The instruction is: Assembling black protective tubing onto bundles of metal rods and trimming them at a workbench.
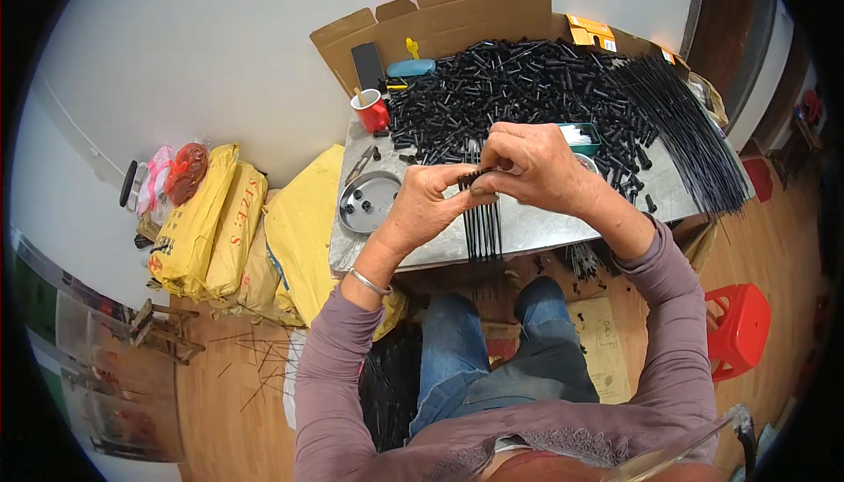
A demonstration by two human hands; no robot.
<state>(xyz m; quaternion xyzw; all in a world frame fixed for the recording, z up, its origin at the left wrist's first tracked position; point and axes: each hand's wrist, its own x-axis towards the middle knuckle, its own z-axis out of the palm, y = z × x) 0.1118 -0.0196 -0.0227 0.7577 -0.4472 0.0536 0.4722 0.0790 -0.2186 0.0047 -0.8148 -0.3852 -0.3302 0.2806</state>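
Observation:
My left hand (431, 200) and my right hand (532, 164) meet above the near edge of a grey metal table (545, 222). Both pinch a small black tube piece (477, 174) at the top of a bundle of thin black rods (483, 227) that hangs down between them to the table edge. A large heap of short black tubes (519, 86) covers the table behind my hands. A fan of long thin black rods (686, 130) lies at the right end of the table.
A round metal dish (367, 202) with a few black pieces sits left of my hands, a red cup (373, 113) behind it. Cardboard (457, 16) backs the table. Yellow sacks (220, 227) lean at left. A red stool (737, 325) stands at right.

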